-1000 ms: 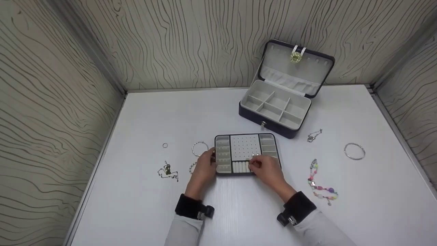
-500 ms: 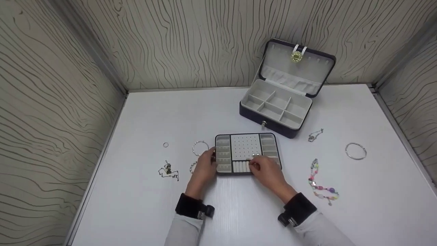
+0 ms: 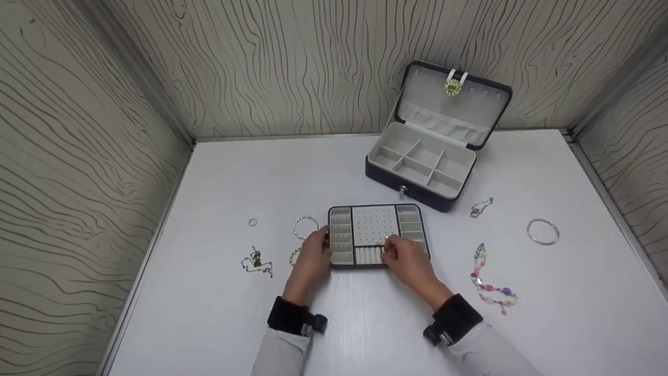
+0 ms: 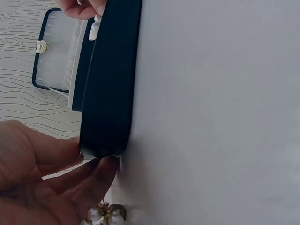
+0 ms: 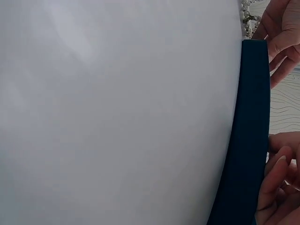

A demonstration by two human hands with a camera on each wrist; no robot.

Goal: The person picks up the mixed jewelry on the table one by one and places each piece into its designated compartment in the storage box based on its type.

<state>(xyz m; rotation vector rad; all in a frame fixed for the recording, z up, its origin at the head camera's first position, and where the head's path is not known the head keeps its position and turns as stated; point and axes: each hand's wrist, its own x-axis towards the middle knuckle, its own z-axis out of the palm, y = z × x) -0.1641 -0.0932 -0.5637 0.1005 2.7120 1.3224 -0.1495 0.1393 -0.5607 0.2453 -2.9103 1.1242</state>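
Pale, wood-grain-patterned walls (image 3: 292, 68) enclose a glossy white desk (image 3: 355, 324). Between its left and right edges lies a navy-sided rectangular jewellery tray (image 3: 374, 222), its left edge gripped by the left hand (image 3: 314, 255). The right hand (image 3: 410, 259) bends its fingers over the tray's white padded rolls (image 3: 368, 255); whether they pinch anything is hidden. Pressing against a loose grip could skid the tray. From the head, one round pearl-like bead (image 3: 386, 237) shows; half a second ago, two did.

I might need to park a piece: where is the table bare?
Back left: between the wall, small ring and open box. Front: between the two forearms, before the tray. Right front: right of the bead string, nearer than the bangle. Crowded: the tray's left side, with two bracelets beside the left hand.
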